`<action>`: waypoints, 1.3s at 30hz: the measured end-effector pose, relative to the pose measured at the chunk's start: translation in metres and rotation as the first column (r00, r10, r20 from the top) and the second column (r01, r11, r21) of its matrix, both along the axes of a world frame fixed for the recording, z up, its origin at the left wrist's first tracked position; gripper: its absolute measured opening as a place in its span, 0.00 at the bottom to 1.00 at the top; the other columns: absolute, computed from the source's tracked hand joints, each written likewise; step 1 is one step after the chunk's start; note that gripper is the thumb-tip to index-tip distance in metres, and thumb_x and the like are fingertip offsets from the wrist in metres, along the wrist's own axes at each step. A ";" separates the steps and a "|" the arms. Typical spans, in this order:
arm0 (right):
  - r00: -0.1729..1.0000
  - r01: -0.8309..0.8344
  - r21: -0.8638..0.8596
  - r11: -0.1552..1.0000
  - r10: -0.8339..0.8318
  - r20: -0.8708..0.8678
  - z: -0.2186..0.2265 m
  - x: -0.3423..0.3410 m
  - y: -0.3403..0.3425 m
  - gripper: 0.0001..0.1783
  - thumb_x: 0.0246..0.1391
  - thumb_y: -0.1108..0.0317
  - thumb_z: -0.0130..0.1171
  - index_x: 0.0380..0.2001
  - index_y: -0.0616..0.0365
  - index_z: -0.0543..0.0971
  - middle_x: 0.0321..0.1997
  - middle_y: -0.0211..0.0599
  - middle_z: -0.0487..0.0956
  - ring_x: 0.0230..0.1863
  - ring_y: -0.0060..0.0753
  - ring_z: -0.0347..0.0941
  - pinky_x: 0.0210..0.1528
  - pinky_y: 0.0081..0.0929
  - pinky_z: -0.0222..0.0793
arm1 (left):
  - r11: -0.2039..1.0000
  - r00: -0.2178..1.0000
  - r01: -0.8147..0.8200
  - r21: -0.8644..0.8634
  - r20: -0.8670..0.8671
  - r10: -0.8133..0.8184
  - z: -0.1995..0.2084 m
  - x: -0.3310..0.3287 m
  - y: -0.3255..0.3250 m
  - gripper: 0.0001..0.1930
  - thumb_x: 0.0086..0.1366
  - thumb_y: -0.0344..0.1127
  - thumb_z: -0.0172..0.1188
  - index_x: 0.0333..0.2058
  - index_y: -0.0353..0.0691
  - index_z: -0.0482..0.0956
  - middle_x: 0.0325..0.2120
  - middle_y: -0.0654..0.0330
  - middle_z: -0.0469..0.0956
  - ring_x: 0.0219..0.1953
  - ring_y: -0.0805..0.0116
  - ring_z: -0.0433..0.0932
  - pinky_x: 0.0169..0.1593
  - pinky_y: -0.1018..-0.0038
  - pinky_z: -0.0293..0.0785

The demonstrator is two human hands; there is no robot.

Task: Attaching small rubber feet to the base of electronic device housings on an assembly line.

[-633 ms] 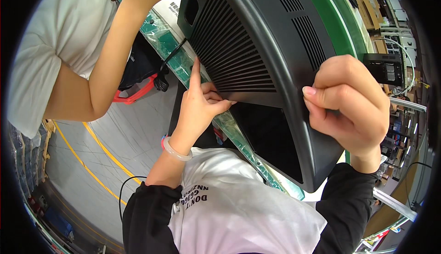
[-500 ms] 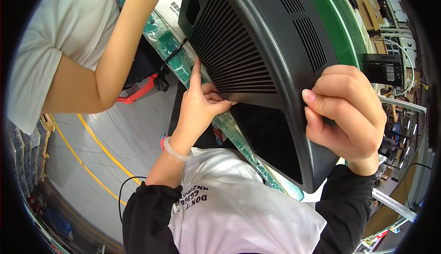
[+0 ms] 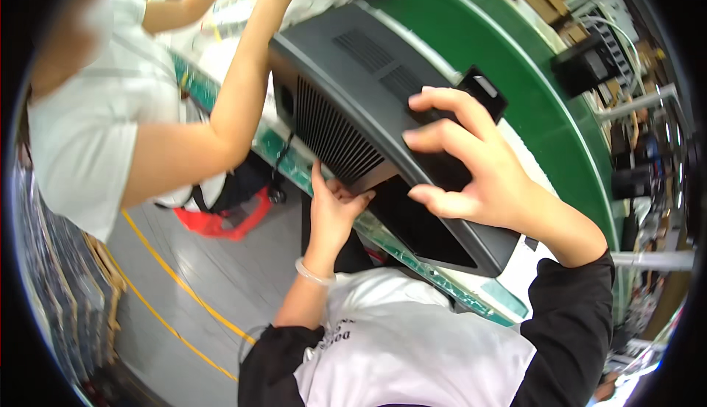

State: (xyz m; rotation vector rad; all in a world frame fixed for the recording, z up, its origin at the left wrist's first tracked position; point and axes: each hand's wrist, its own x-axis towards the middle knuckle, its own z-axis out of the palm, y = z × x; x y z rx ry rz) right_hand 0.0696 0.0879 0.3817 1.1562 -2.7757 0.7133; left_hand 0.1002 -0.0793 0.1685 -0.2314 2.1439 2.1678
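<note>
A large black appliance housing (image 3: 368, 61) stands at the bench edge. It has a slatted front grille (image 3: 335, 131), vents on top and a glossy dark panel (image 3: 420, 219) at its near end. My left hand (image 3: 331, 208) touches the lower front edge near the grille, index finger and thumb spread and the other fingers bent. Above the housing's near end is my right hand (image 3: 479, 164), fingers apart with nothing in them. Whether its fingertips touch the top, I cannot tell.
A green conveyor belt (image 3: 515, 68) runs behind, bearing a small black device (image 3: 482, 90). Farther right is another black unit (image 3: 587, 66). At the left a co-worker's arm (image 3: 239, 112) reaches past the housing's far end. A red stool-like object (image 3: 228, 219) is below.
My right hand has come off the housing's top edge and its fingers have spread. My left hand stays at the front edge. The view has shifted, showing more belt and the co-worker.
</note>
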 end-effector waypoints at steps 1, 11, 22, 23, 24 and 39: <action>0.991 0.130 0.075 0.989 -0.132 0.022 -0.004 0.000 -0.001 0.39 0.35 0.57 0.70 0.52 0.58 0.68 0.62 0.52 0.59 0.65 0.55 0.54 0.64 0.47 0.51 | 1.000 1.000 0.001 0.023 0.006 -0.001 -0.011 -0.005 -0.001 0.55 0.46 0.25 0.69 0.63 0.25 0.36 0.23 0.57 0.73 0.23 0.74 0.73 0.30 0.81 0.71; 0.934 0.351 0.095 0.932 -0.355 0.032 -0.047 0.001 0.022 0.48 0.33 0.55 0.67 0.61 0.47 0.59 0.69 0.55 0.50 0.70 0.62 0.40 0.68 0.53 0.36 | 0.863 0.988 0.150 0.483 -0.046 -0.146 -0.046 -0.031 -0.001 0.51 0.50 0.12 0.54 0.64 0.31 0.29 0.58 0.45 0.53 0.55 0.61 0.64 0.56 0.73 0.63; 0.899 0.408 -0.208 0.889 -0.431 -0.078 -0.032 0.106 0.017 0.62 0.32 0.50 0.73 0.65 0.67 0.50 0.71 0.50 0.49 0.72 0.56 0.37 0.69 0.46 0.35 | 0.910 0.926 0.248 0.332 -0.357 -0.122 0.030 0.003 -0.044 0.49 0.48 0.12 0.53 0.65 0.34 0.35 0.56 0.52 0.59 0.52 0.65 0.66 0.53 0.73 0.67; 0.893 0.393 -0.268 0.880 -0.434 -0.117 -0.030 0.106 0.021 0.62 0.31 0.50 0.73 0.65 0.67 0.51 0.71 0.51 0.50 0.72 0.56 0.38 0.69 0.46 0.36 | 0.936 0.921 0.244 0.254 -0.364 -0.142 0.040 -0.003 -0.042 0.49 0.47 0.12 0.53 0.66 0.34 0.36 0.56 0.52 0.59 0.53 0.65 0.66 0.53 0.73 0.67; 0.875 0.384 -0.288 0.877 -0.446 -0.190 -0.023 0.107 0.023 0.60 0.32 0.54 0.74 0.65 0.66 0.52 0.70 0.52 0.51 0.71 0.54 0.42 0.68 0.43 0.42 | 0.930 0.882 0.274 0.244 -0.449 -0.142 0.048 -0.011 -0.040 0.50 0.46 0.11 0.53 0.66 0.35 0.36 0.57 0.53 0.59 0.53 0.65 0.66 0.54 0.72 0.66; 0.533 0.398 -0.749 0.529 -0.798 -0.281 -0.052 -0.023 0.119 0.52 0.32 0.85 0.62 0.65 0.59 0.55 0.61 0.49 0.66 0.51 0.39 0.71 0.51 0.26 0.67 | 0.867 0.196 0.475 -0.153 -0.941 -0.274 0.154 -0.208 0.087 0.45 0.48 0.13 0.50 0.66 0.40 0.45 0.57 0.58 0.64 0.59 0.62 0.65 0.56 0.73 0.64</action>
